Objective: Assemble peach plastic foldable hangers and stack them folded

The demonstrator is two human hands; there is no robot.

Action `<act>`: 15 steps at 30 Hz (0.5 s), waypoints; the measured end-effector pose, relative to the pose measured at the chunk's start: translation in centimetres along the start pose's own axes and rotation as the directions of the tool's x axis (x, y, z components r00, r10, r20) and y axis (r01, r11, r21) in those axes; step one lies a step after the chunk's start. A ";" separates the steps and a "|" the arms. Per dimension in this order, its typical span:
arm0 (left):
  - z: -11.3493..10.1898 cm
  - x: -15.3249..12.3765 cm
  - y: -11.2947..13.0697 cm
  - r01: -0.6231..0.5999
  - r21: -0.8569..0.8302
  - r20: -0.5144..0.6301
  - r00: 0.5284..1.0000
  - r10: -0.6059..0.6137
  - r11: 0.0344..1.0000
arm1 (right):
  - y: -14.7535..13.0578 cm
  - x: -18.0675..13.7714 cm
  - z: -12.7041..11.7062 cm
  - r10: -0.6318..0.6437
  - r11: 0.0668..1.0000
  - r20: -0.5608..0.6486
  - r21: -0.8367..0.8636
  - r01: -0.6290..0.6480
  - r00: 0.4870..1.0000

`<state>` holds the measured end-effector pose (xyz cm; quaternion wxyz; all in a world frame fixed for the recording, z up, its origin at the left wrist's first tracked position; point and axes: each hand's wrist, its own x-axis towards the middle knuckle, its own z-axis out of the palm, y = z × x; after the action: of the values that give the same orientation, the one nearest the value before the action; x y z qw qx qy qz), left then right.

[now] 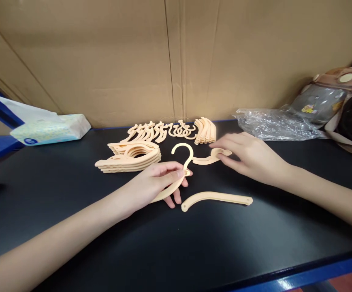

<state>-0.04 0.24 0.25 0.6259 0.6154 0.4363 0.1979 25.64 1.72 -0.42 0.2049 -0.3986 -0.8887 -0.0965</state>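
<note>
Pinched between the thumb and fingers of my left hand (166, 178) is a cream plastic hanger hook (190, 150) with a curved hanger arm (168, 191) joined at its base. The hook points up, and part of the arm is hidden by the hand. My right hand (244, 156) has its thumb and fingers about the end of another curved hanger arm (206, 160), just right of the hook. A separate long hanger bar (216, 197) lies on the black table in front of both hands, touched by neither.
Behind my left hand is a stack of folded hangers (130, 158). Loose hanger arms (147, 132), small hooks (182, 129) and a bundle of bars (205, 130) line the back. A tissue pack (52, 129) stands left; clear plastic wrap (279, 123) and a bottle (318, 101) stand right.
</note>
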 end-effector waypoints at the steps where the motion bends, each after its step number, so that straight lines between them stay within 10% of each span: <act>1: 0.0 0.0 0.1 0.001 0.000 -0.002 1.000 -0.001 1.000 | -0.4 -0.1 -0.3 -0.053 0.997 0.030 0.062 0.051 0.998; 15: 0.0 0.0 0.1 -0.016 0.013 0.020 1.000 0.015 1.000 | -2.6 -0.4 -1.4 -0.283 0.868 0.290 0.483 0.115 0.914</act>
<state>0.00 0.26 0.30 0.6247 0.6246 0.4266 0.1939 24.33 -0.78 0.58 0.1193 -0.2546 -0.9451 0.1667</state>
